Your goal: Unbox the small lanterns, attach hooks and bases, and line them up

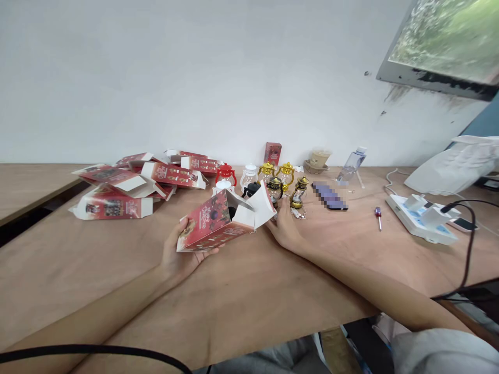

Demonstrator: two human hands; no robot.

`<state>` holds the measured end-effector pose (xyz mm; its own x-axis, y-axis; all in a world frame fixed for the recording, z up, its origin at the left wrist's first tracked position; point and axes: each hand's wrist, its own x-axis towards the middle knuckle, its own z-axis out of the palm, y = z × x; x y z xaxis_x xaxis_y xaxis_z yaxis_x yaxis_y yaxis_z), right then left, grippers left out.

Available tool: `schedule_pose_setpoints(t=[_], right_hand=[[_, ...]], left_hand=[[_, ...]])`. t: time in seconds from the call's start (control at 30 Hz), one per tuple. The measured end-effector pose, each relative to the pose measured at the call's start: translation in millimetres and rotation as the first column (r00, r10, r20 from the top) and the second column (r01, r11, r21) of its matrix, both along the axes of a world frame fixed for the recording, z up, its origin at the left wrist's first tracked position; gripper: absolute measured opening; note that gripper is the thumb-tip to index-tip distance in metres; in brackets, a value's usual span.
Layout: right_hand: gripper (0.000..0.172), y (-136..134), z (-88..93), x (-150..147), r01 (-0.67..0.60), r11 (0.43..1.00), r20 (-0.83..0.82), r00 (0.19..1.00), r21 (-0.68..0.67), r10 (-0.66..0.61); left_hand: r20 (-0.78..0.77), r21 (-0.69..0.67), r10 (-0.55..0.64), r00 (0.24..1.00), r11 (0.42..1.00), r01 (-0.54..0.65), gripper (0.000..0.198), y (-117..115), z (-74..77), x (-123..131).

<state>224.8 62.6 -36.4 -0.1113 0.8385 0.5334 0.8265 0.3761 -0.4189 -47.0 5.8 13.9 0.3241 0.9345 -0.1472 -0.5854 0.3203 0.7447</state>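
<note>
My left hand [180, 253] grips a red printed carton [212, 222] from below, tilted, its white flaps open toward the right. Something dark sits inside its open mouth. My right hand [284, 227] rests on the wooden table [249, 291] just right of the carton's open flap [265, 205], fingers partly hidden behind it. Right behind that hand stand several small toy lanterns: a red one [226, 174], a white one [248, 175], gold ones [286, 173] and a black-and-gold one [275, 188].
A heap of flattened red cartons [132, 184] lies at the back left. Farther right are an upright red box [272, 153], a cup [319, 158], a plastic bottle [351, 165], a phone [329, 196], a small screwdriver [378, 215] and a white power strip [423, 221] with cables.
</note>
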Motion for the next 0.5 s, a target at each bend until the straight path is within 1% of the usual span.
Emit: schedule_pose_setpoints(t=[0.03,0.07,0.1,0.13,0.17,0.23,0.3,0.33,0.37,0.5], right_hand=[[0.081,-7.1,3.5,-4.2,0.009,1.0,0.027,1.0,0.017,-0.009],[0.077,-14.0,7.3,-8.6,-0.018,0.999,0.067,0.998,0.044,0.015],[0.071,-20.2,11.1,-12.8,-0.088,0.994,0.121,0.989,0.071,0.079],[0.064,-25.1,14.7,-16.6,-0.193,0.977,0.189,0.966,0.085,0.175],[0.056,-28.5,17.8,-20.0,-0.311,0.948,0.257,0.924,0.074,0.283],[0.044,-30.6,22.2,-24.9,-0.514,0.858,0.351,0.802,-0.007,0.483],[0.04,-27.6,24.5,-26.8,-0.623,0.777,0.378,0.7,-0.091,0.606],[0.04,-25.0,25.1,-26.8,-0.647,0.753,0.379,0.672,-0.116,0.636],[0.039,-21.9,25.4,-26.3,-0.656,0.744,0.379,0.66,-0.13,0.648],[0.038,-6.9,25.4,-22.0,-0.63,0.765,0.389,0.677,-0.133,0.625]], left_hand=[[0.002,-0.006,-0.014,1.0,1.0,0.014,0.035,0.2,0.5,-0.1],[0.009,-0.012,-0.023,1.0,1.0,0.023,0.036,0.4,1.1,-0.2],[0.02,-0.02,-0.025,0.999,0.999,0.026,0.037,0.7,1.7,-0.3],[0.031,-0.032,-0.019,0.999,0.999,0.02,0.037,1.1,2.3,-0.3],[0.041,-0.045,-0.004,0.999,0.999,0.006,0.037,1.5,2.9,-0.3],[0.054,-0.075,0.035,0.998,0.997,-0.03,0.036,2.4,4.0,-0.3],[0.055,-0.096,0.058,0.997,0.994,-0.052,0.036,3.0,5.2,-0.1],[0.054,-0.101,0.066,0.996,0.993,-0.061,0.037,3.0,5.9,0.1],[0.054,-0.105,0.071,0.996,0.992,-0.065,0.038,2.9,6.6,0.4],[0.068,-0.128,0.091,0.993,0.988,-0.082,0.037,1.3,10.7,2.6]])
